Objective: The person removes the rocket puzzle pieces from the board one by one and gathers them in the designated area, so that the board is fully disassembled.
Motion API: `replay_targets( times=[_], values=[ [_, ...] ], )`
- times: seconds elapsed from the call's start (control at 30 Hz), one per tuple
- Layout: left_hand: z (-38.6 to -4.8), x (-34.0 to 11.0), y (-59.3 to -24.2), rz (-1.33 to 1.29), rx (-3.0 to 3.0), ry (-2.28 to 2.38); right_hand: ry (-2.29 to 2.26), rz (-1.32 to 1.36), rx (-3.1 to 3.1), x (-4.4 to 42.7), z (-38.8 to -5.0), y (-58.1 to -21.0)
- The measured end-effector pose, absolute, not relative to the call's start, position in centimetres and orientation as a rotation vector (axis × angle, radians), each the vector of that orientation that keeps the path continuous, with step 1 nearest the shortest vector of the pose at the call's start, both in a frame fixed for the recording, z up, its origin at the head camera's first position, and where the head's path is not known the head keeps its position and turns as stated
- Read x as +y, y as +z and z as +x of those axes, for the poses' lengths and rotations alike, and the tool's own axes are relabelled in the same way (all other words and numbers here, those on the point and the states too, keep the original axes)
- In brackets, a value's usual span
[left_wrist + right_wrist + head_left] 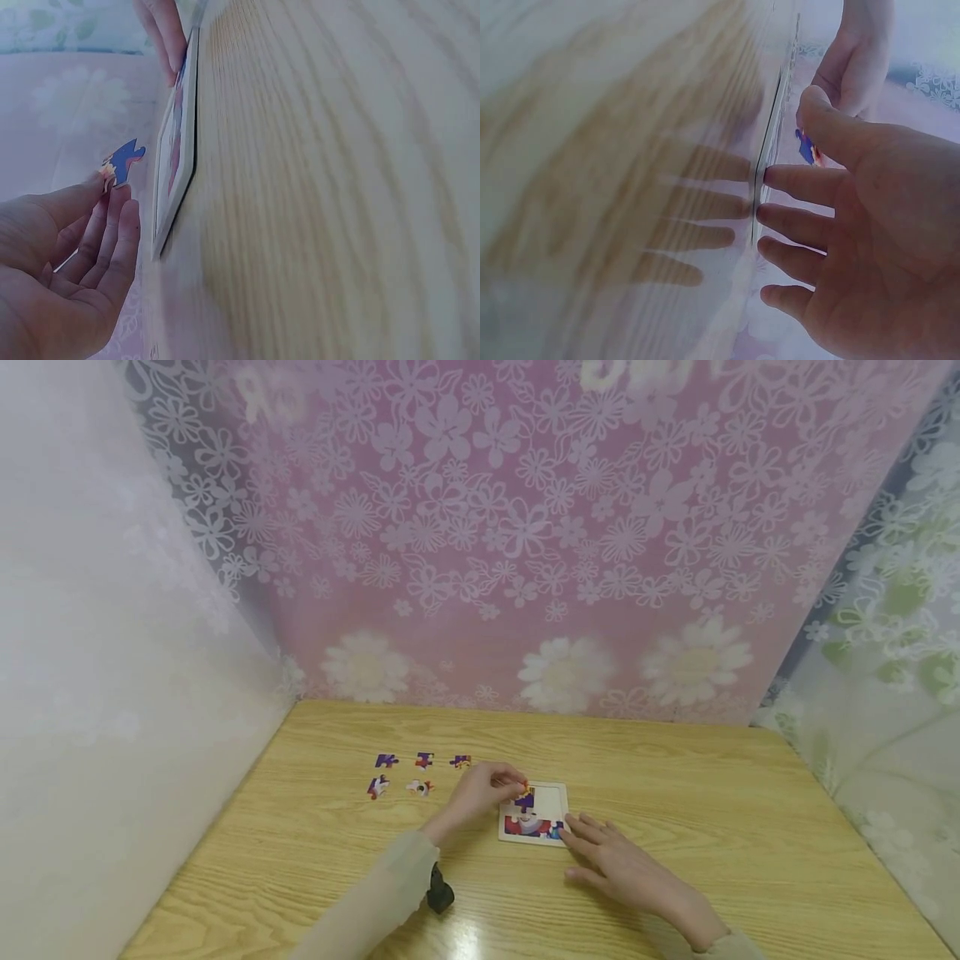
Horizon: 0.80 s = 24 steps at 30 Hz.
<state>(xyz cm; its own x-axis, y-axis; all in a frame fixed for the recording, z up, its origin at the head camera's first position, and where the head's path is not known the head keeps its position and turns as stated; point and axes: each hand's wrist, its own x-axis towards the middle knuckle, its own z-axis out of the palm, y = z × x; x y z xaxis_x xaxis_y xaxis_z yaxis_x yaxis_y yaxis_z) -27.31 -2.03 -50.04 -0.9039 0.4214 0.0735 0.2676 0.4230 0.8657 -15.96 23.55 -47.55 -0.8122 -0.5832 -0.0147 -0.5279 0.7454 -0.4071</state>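
Note:
Between thumb and fingertips, my left hand pinches a purple and yellow jigsaw piece, held just above the puzzle tray. The left wrist view shows a gap between this piece and the tray. Pieces with red, white and purple print fill the tray's near strip; its upper right part shows bare white board. My right hand lies at the tray's right edge with its fingers extended, the fingertips touching the rim near the lower right corner. In the right wrist view the right fingers are straight and spread.
Several loose jigsaw pieces lie in two rows on the wooden table, left of the tray. A black object shows beside the left sleeve. A pink flowered backdrop stands behind the table, with pale walls at both sides.

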Motion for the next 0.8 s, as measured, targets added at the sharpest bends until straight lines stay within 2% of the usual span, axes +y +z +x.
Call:
replay_targets(
  times=[0.8],
  values=[
    [-28.6, -9.9, -49.9, 0.5, 2.676, 1.497, -0.597, -0.914, 2.79, 23.6, -15.9, -47.5]
  ],
)
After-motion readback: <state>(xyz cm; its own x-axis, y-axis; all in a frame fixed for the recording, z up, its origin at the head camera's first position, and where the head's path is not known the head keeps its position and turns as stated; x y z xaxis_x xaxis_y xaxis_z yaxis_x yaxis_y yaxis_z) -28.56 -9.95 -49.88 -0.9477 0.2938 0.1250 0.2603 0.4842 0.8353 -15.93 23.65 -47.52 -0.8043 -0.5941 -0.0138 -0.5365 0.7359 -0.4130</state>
